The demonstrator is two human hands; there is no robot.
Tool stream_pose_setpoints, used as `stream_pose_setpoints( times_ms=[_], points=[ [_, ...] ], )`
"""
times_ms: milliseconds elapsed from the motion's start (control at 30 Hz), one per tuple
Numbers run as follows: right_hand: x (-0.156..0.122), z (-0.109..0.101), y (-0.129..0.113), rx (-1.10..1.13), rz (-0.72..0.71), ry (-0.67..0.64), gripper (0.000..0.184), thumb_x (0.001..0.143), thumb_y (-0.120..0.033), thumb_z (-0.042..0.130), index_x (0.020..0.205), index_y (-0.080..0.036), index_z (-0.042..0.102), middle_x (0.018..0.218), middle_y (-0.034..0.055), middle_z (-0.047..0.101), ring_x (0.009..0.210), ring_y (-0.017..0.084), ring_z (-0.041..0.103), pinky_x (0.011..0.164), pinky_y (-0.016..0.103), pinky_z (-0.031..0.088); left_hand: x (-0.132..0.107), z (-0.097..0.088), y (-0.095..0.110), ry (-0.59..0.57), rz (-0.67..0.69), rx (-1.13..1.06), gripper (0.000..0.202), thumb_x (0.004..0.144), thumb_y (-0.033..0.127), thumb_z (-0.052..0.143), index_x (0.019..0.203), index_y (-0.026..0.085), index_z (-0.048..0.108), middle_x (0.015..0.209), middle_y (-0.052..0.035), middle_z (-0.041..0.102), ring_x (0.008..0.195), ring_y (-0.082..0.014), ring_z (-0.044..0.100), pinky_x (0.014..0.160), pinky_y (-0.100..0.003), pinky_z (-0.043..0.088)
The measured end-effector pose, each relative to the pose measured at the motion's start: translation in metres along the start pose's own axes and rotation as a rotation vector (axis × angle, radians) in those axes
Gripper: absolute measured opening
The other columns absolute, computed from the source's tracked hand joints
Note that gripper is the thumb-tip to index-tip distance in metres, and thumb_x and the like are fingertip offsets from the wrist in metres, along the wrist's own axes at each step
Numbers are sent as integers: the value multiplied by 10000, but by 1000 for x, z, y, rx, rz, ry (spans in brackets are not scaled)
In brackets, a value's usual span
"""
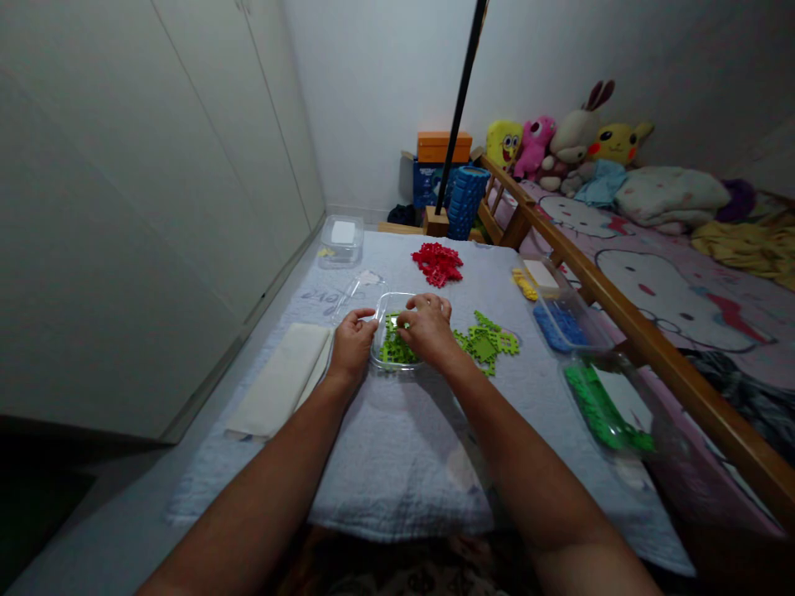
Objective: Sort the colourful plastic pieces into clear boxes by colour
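A small clear plastic box [383,308] with green puzzle-like pieces [392,350] in it stands on a pale blue cloth [397,447]. My left hand [351,339] is curled against the box's left wall, gripping it. My right hand [426,324] reaches over the box, its fingers bent down and pinched among the green pieces inside; what they pinch is hidden. A loose heap of green pieces [488,341] lies just right of that hand.
A pile of red pieces [438,263] lies farther back. Clear boxes hold blue pieces [561,324], green pieces [601,407], and yellow pieces [525,285] on the right. Another clear box [341,240] stands back left, a folded white cloth [282,379] left. A wooden bed rail [627,319] runs along the right.
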State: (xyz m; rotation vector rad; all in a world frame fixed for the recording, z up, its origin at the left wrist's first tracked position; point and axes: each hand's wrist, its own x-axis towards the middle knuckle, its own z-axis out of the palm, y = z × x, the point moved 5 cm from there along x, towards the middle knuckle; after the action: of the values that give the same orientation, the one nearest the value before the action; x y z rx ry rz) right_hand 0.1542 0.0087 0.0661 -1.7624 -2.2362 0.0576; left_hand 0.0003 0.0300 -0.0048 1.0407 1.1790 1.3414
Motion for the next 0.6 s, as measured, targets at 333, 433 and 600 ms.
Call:
stream_pose_setpoints(
  times_ms=[333,433,600],
  points=[
    [-23,-24,53,66,179,128,242,933,-265,663,1158,-248,749,1266,111,644,1211,296,505,1041,434,379,-3,2,5,11,-13,14,390,662,375,711,988,169,652,551,91,472,481,-94,388,483,-216,284],
    [-42,-33,90,-49,342,49,311,938,-283,641,1232,-218,716,1223,128,667,1173,312,543,989,419,408,-4,2,7,18,-8,28,392,662,372,706,991,164,657,556,90,466,487,-93,382,486,-215,275],
    [-71,-29,127,-202,473,-140,408,919,-365,651,1293,-204,681,1255,161,647,1175,342,558,944,420,418,-4,1,6,17,-8,33,403,672,381,707,1005,159,658,552,93,451,486,-91,368,484,-215,261]
  ],
)
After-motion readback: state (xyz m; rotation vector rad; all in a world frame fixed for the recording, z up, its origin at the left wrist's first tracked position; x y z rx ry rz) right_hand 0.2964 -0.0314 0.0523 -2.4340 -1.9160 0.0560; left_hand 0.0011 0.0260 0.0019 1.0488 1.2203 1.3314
